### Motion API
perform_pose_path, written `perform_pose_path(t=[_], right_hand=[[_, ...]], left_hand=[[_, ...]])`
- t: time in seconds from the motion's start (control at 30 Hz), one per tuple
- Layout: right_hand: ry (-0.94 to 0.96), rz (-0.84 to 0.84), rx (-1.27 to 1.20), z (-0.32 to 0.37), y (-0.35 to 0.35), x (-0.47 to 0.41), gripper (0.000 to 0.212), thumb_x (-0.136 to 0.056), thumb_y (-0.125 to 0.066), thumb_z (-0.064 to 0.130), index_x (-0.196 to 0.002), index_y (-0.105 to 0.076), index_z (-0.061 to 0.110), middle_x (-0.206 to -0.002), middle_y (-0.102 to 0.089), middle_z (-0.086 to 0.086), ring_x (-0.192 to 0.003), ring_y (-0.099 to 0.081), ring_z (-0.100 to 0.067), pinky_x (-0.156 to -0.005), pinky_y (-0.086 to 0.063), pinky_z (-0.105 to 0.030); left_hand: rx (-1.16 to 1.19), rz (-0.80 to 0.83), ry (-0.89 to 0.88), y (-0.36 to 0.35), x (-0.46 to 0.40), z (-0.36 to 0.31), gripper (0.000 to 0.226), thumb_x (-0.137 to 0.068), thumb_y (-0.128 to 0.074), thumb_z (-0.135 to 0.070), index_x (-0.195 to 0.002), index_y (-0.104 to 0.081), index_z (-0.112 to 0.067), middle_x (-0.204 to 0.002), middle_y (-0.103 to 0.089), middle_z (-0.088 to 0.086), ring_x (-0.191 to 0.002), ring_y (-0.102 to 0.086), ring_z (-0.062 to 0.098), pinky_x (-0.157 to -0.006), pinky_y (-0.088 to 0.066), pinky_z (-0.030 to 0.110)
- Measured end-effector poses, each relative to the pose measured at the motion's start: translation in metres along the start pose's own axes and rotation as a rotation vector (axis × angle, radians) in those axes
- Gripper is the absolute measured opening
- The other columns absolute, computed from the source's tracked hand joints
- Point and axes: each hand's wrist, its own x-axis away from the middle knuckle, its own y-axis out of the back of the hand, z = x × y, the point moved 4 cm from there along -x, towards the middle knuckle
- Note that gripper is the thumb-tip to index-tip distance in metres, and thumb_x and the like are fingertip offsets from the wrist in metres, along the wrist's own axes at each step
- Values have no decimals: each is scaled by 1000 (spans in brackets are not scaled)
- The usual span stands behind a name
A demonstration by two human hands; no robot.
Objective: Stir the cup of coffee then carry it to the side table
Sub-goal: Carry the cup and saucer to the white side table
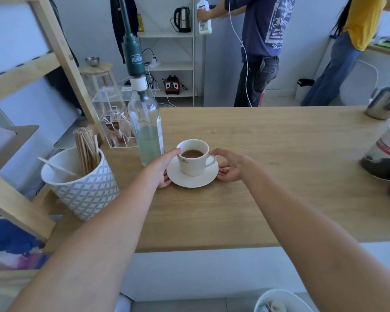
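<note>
A white cup [194,158] of milky brown coffee stands upright on a white saucer [192,176], which rests on the wooden counter [268,167] a little left of the middle of the view. The cup's handle points to about 3 o'clock.

The left hand [161,168] comes in at 9 o'clock of the saucer — its thumb lies up against the cup's wall near the rim, and its fingers curl at the saucer's left edge, touching it. The right hand [231,166] sits at 3 o'clock of the saucer, half open and cupped, with its fingertips at the saucer's right edge and its thumb arched just beside the handle. Whether either hand has a firm hold on the saucer cannot be told; the saucer looks flat on the counter.

At 10 o'clock from the cup, just beside the left hand, stands a clear glass bottle [148,134] with a green pump [134,57] fitted in its neck. Behind the bottle is a clear acrylic box [113,118] of sachets. At 8 o'clock, well apart from the saucer, a patterned white pot [86,190] holds wooden stir sticks [86,145]. At the counter's far right edge stand a metal jug [383,103] and a coffee tin [385,154].
</note>
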Motion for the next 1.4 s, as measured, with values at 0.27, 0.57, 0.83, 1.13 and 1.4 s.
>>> perform_pose_path(t=[0.27, 0.57, 0.83, 1.13, 1.4], right_hand=[[11, 50, -56, -9, 5, 15, 55, -70, -75, 16, -115, -52, -4, -100, -63, -16, -95, -65, -27, -97, -51, -35], [88, 5, -69, -32, 33, 70, 40, -74, -71, 20, -103, -56, -2, -95, -66, -12, -84, -65, -24, -86, -53, -33], [168, -145, -193, -72, 92, 138, 52, -69, -75, 19, -113, -55, -3, -103, -67, -14, -89, -66, -26, -83, -55, -34], [222, -377, -366, -136, 201, 235, 58, -68, -77, 20, -118, -55, 0, -104, -68, -16, -86, -67, -26, -70, -56, -33], [282, -544, -535, -210, 321, 333, 58, -72, -73, 21, -120, -52, -6, -98, -66, -16, -83, -65, -27, -82, -55, -32]], left_hand=[[-6, 32, 25, 2, 12, 5, 45, -67, -80, -41, -84, -52, -10, -84, -58, 2, -76, -54, 14, -92, -47, 28], [-48, 189, -65, -22, 55, 14, 31, -77, -76, -30, -86, -53, -12, -83, -57, 7, -75, -56, 20, -90, -52, 39], [-216, 324, -79, -73, 98, 45, 38, -78, -73, -35, -84, -53, -5, -83, -58, 10, -73, -57, 22, -87, -51, 36], [-395, 561, -70, -182, 168, 109, 39, -78, -73, -35, -81, -50, -3, -85, -59, 11, -75, -57, 23, -88, -50, 36], [-553, 786, -5, -297, 259, 191, 43, -76, -75, -33, -92, -54, 1, -88, -61, 13, -78, -60, 25, -86, -52, 37]])
